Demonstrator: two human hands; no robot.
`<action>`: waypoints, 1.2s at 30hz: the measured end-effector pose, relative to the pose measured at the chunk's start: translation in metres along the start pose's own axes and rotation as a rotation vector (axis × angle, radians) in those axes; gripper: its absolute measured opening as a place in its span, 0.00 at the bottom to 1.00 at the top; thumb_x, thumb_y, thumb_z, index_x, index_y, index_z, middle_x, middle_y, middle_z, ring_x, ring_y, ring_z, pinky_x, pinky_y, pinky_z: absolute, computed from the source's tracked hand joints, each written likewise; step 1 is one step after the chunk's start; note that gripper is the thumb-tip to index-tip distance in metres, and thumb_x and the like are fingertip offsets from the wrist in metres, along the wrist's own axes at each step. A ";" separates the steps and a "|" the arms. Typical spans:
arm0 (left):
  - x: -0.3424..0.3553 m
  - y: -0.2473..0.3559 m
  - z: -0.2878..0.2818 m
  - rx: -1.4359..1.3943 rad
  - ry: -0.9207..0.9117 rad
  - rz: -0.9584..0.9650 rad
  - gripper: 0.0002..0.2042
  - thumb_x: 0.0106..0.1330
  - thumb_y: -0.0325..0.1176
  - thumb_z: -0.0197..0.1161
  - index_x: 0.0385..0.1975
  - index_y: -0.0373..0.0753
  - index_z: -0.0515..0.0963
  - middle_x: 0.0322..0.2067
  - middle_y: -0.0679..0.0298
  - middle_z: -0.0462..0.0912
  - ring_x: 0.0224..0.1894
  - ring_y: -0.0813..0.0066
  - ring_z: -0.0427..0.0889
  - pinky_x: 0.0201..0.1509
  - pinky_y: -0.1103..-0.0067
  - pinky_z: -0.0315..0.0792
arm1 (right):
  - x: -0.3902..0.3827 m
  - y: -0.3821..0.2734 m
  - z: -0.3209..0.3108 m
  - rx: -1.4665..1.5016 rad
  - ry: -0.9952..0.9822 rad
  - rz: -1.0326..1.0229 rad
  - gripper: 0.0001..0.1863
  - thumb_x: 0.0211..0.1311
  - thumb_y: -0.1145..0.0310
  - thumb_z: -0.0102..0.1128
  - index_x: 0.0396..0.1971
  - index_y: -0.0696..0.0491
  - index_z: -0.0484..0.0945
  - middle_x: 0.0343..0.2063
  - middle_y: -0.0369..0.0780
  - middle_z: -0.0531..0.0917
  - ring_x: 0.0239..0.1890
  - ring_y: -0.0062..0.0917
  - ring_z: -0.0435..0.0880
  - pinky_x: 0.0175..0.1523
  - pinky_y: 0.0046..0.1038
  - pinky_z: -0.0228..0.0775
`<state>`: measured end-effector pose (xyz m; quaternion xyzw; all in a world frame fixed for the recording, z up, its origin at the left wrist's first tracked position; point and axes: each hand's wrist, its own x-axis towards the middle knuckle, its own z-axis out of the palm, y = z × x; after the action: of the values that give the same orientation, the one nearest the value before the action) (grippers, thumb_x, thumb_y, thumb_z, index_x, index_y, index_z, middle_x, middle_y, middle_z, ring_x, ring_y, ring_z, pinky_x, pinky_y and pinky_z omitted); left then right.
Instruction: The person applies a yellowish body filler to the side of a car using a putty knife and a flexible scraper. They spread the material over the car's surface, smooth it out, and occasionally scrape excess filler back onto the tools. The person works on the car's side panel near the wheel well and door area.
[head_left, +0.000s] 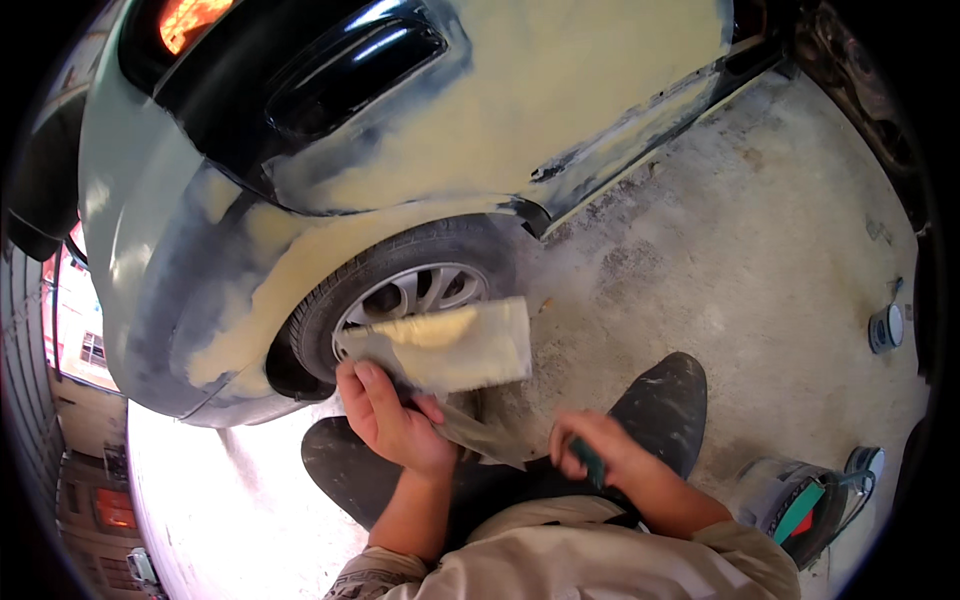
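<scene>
My left hand (pixel 385 415) is closed on the near edge of a flat grey board (pixel 455 365), thumb on top. Yellow putty is smeared across the board's face. Below the board a thin grey, blade-like piece (pixel 480 436) slants toward my right hand; I cannot tell what it is joined to. My right hand (pixel 603 450) is wrapped round a dark green handle (pixel 587 464), held over my lap. Just beyond the board is a car wheel (pixel 430 290) with silver spokes. Yellow filler and grey patches cover the car's wheel arch (pixel 250 310) and door panel (pixel 540 130).
A grey bucket (pixel 745 500) holding green and red items stands at the lower right, beside a small round tin (pixel 866 462). Another tin (pixel 886 330) sits farther up the dusty concrete floor (pixel 760 260). My dark-clad knees (pixel 660 405) flank the work.
</scene>
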<state>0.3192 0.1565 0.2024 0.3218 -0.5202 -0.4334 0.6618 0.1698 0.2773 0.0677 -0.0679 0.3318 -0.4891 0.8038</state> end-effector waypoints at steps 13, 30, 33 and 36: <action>-0.009 0.023 0.035 0.172 -0.031 0.088 0.12 0.76 0.38 0.44 0.40 0.34 0.67 0.23 0.67 0.73 0.08 0.88 0.58 0.12 0.89 0.52 | -0.058 -0.073 0.031 -0.215 0.514 -1.203 0.10 0.55 0.77 0.56 0.39 0.56 0.75 0.36 0.38 0.81 0.38 0.27 0.79 0.44 0.29 0.73; -0.040 0.031 0.057 0.259 -0.145 0.250 0.14 0.74 0.39 0.48 0.43 0.32 0.64 0.41 0.52 0.77 0.43 0.75 0.76 0.47 0.80 0.71 | -0.046 -0.088 0.111 -1.128 0.435 -1.914 0.23 0.37 0.73 0.70 0.41 0.50 0.83 0.45 0.41 0.78 0.48 0.37 0.75 0.53 0.44 0.70; -0.040 0.033 0.055 0.275 -0.222 0.266 0.13 0.74 0.37 0.47 0.42 0.31 0.63 0.41 0.52 0.77 0.42 0.76 0.76 0.46 0.81 0.72 | -0.030 -0.090 0.106 -1.136 0.416 -1.975 0.22 0.36 0.72 0.71 0.39 0.52 0.84 0.43 0.41 0.79 0.45 0.37 0.77 0.50 0.43 0.72; -0.036 0.033 0.052 0.263 -0.236 0.214 0.14 0.74 0.39 0.47 0.42 0.31 0.65 0.44 0.52 0.77 0.45 0.72 0.76 0.49 0.77 0.72 | -0.017 -0.088 0.108 -1.049 0.376 -1.963 0.21 0.34 0.74 0.71 0.38 0.52 0.85 0.40 0.40 0.81 0.43 0.36 0.79 0.47 0.39 0.74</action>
<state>0.2734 0.2048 0.2297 0.2955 -0.6773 -0.3238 0.5908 0.1638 0.2230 0.1969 -0.5538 0.4151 -0.7119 -0.1192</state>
